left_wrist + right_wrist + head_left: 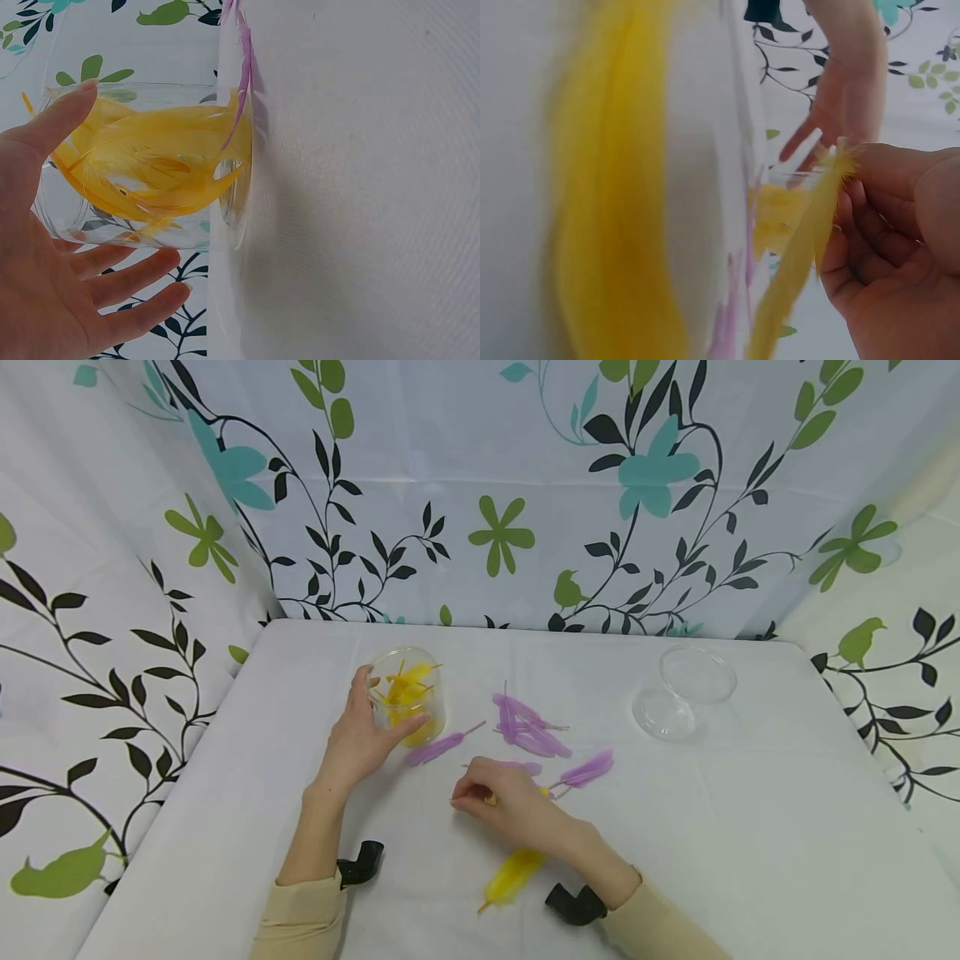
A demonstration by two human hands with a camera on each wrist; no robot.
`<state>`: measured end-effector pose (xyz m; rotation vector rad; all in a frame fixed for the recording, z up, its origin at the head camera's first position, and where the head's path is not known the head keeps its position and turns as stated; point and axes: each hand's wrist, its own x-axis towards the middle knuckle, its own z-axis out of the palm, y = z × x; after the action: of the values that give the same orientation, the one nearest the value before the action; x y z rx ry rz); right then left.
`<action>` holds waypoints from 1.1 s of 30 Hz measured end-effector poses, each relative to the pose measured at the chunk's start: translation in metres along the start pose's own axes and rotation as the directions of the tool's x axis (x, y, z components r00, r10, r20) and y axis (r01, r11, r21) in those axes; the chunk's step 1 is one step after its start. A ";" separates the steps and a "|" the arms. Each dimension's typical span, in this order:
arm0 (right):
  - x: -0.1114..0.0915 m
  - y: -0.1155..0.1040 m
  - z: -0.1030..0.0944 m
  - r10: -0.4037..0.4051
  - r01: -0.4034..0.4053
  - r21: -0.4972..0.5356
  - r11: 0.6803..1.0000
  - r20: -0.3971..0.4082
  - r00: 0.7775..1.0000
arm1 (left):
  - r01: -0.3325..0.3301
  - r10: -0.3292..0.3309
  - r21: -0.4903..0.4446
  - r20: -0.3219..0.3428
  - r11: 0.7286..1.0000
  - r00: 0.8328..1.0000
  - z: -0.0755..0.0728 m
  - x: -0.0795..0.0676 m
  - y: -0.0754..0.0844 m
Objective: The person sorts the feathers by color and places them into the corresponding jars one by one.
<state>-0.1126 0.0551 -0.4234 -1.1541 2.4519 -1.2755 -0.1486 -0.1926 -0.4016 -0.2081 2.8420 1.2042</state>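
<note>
At the left of the table a clear plastic jar (408, 702) stands upright, filled with yellow feathers (150, 157). My left hand (362, 735) holds it from the left, thumb along the near side and fingers round the far side. Between thumb and fingertips, my right hand (510, 802) pinches a yellow feather (802, 247) by its end, over the middle of the table. A second yellow feather (513, 877) lies on the cloth below that hand. Purple feathers lie scattered beyond it, including one (442, 747) close beside the jar and another (588, 768) to the right.
Several purple feathers (528, 727) form a loose cluster at mid-table. Toward the back right lie two clear round pieces, a larger ring-like lid (697, 675) and a smaller one (663, 714), overlapping in view. A patterned curtain (450, 468) rises behind the white table (750, 843).
</note>
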 end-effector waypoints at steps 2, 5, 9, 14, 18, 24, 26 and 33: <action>0.002 -0.002 -0.006 -0.015 0.016 0.019 1.000 -0.034 0.999 | -0.001 0.001 0.003 -0.001 1.000 1.000 0.000 0.000 0.000; 0.004 -0.005 -0.014 -0.021 0.024 0.040 0.999 -0.075 0.997 | -0.004 0.004 0.005 -0.003 1.000 1.000 0.000 0.001 0.000; 0.007 -0.008 -0.022 0.004 0.004 0.069 0.998 -0.120 0.993 | -0.012 0.012 0.003 -0.009 1.000 1.000 0.001 0.002 0.000; 0.011 -0.012 -0.031 0.024 -0.006 0.095 0.995 -0.192 0.981 | -0.015 0.015 0.004 -0.012 1.000 1.000 0.001 0.003 -0.001; 0.015 -0.015 -0.039 -0.003 0.034 0.115 0.993 -0.265 0.964 | -0.006 0.006 0.004 -0.009 1.000 1.000 0.001 0.002 -0.001; 0.023 -0.019 -0.047 -0.018 0.074 0.146 0.986 -0.350 0.936 | 0.012 -0.012 0.003 -0.001 1.000 1.000 0.001 0.002 0.000; 0.026 -0.022 -0.049 -0.011 0.082 0.175 0.981 -0.372 0.928 | 0.013 -0.013 0.001 0.002 1.000 1.000 0.001 0.002 0.000; 0.034 -0.029 -0.055 -0.002 0.145 0.278 0.949 -0.456 0.890 | 0.017 -0.017 -0.010 0.005 1.000 1.000 0.002 0.002 -0.002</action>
<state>-0.1444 0.0567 -0.3606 -0.9598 2.3787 -2.0648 -0.1500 -0.1927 -0.4039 -0.2295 2.8247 1.2148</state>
